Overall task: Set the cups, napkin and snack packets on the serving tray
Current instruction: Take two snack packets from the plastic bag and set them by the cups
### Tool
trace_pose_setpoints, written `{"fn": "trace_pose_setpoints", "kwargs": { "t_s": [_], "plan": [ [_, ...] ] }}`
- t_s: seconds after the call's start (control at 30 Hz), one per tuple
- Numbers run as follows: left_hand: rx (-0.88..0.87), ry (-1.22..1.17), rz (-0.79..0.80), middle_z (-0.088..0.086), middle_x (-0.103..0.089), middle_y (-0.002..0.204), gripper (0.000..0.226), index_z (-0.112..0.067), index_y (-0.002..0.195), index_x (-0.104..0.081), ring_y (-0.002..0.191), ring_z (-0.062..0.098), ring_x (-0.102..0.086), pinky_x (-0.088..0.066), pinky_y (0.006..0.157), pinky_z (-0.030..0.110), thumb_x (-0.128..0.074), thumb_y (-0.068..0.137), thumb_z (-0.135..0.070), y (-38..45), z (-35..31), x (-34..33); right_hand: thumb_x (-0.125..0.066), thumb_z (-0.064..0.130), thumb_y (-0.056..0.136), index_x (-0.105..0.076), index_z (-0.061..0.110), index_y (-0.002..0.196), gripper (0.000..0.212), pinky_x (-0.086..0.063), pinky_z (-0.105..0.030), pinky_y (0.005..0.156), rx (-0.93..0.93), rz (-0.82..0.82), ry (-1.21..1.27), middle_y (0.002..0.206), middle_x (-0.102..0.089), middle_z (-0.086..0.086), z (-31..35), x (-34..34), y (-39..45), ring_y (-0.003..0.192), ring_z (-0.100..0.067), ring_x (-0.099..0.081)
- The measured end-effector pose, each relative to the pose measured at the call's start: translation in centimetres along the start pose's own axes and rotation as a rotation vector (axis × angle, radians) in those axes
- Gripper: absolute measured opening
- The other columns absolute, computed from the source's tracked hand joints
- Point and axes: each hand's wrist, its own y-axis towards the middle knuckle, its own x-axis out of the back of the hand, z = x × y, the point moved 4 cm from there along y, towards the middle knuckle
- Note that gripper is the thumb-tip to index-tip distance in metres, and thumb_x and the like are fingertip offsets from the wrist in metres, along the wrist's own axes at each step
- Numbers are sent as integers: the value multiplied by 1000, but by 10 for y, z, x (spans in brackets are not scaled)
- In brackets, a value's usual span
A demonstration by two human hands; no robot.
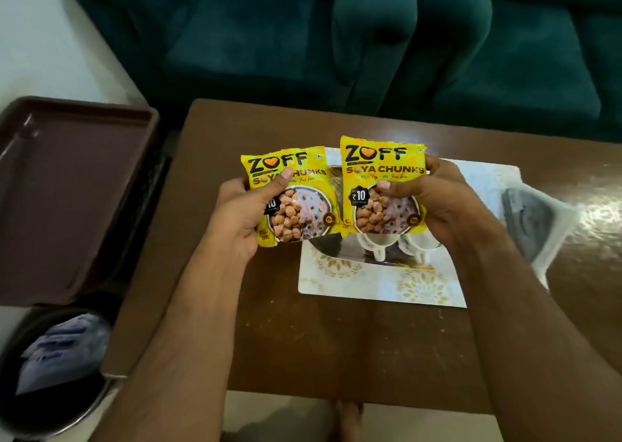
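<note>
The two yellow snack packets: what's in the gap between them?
In the head view, the left packet and the right packet nearly touch. Through the narrow gap shows a sliver of the patterned tray lying on the table beneath them.

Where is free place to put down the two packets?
The brown tray at left is bare. The table is free between the white mat and its near edge. It is crowded under the packets, where cups stand.

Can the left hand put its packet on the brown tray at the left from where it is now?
Probably yes. The left hand holds one yellow packet above the table, and the brown tray lies bare just beyond the table's left edge, with nothing between them.
</note>
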Motion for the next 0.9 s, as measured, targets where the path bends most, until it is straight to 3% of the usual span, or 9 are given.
{"fn": "trace_pose_setpoints", "kwargs": {
  "t_s": [0.2, 0.4, 0.6, 0.77, 0.83, 0.9],
  "plan": [
    [-3, 58, 9, 5, -83, 85, 27, -12, 93, -74, 77, 23, -81, -65, 57, 36, -86, 80, -33, -4, 6, -54, -85, -7, 66, -74, 12, 95, 36, -64, -47, 80, -27, -73, 5, 89, -82, -9, -7, 74, 2, 83, -28, -80],
    [-4, 91, -23, 8, -82, 85, 31, -13, 88, -74, 76, 25, -81, -65, 59, 40, -84, 81, -41, 2, 11, -79, -82, -11, 71, -72, 1, 112, 43, -63, -52, 82, -58, -144, -2, 101, -79, -17, -10, 124, 2, 92, -35, -78],
    [-38, 181, -55, 2, -82, 81, 32, -16, 87, -76, 72, 20, -80, -63, 59, 33, -81, 83, -47, 16, 10, -80, -84, -10, 69, -71, 11, 90, 32, -64, -44, 62, -81, -226, -44, 83, -81, -9, -13, 171, 7, 74, -28, -80],
    [-82, 206, -135, 2, -82, 79, 30, -16, 90, -76, 68, 18, -80, -63, 57, 33, -82, 84, -44, 29, 5, -67, -87, -8, 66, -71, 12, 86, 33, -60, -36, 47, -78, -315, -151, 74, -80, -4, -22, 191, 18, 61, -22, -77],
    [-90, 212, -164, 1, -80, 74, 28, -16, 83, -74, 60, 15, -77, -60, 48, 28, -82, 85, -42, 33, 8, -64, -87, -8, 65, -73, 10, 89, 33, -63, -39, 54, -71, -338, -198, 80, -80, -7, -28, 192, 23, 64, -25, -78],
    [-82, 218, -181, -4, -78, 65, 28, -16, 78, -70, 54, 11, -75, -58, 45, 25, -81, 86, -41, 35, 12, -63, -88, -7, 64, -73, 8, 98, 40, -64, -47, 71, -86, -336, -223, 87, -80, -9, -35, 189, 28, 76, -31, -78]
  ]
}}
